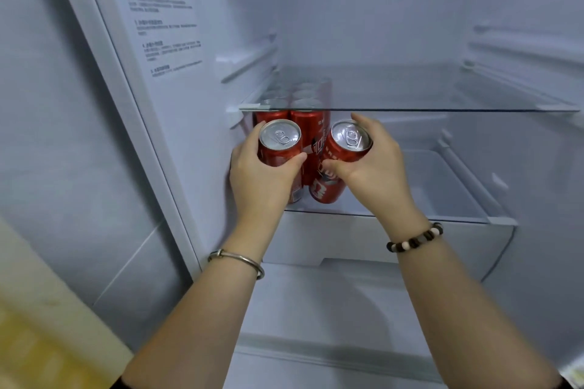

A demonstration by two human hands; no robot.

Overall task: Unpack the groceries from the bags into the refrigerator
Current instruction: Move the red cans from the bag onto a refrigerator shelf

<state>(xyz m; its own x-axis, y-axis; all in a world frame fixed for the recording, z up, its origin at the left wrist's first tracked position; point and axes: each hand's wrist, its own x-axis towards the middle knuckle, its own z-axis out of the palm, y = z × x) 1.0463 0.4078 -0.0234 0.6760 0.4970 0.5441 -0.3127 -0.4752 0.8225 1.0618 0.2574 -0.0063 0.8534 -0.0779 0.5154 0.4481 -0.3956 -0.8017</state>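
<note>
At frame centre, an upright red can (280, 139) is gripped by the left hand (262, 172) and a tilted can (346, 144) by the right hand (373, 167), fingers (295, 158) curled round the rigid, slick, probably heavy sides, best held mid-body, before stored cans (308, 123) ranked under the glass shelf (442, 110).

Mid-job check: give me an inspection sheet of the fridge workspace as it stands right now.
Surface: lower glass shelf, loaded at its left end.
Job's things: red cans in rows on that shelf, under the upper glass shelf; left can upright, right can tilted, both in hand.
Clutter: nothing seen.
Grippers: left hand grips the left can; right hand grips the right can.
Cables: nothing seen.
Surroundings: white fridge walls, printed label on the left wall, drawer below the shelf.
</note>
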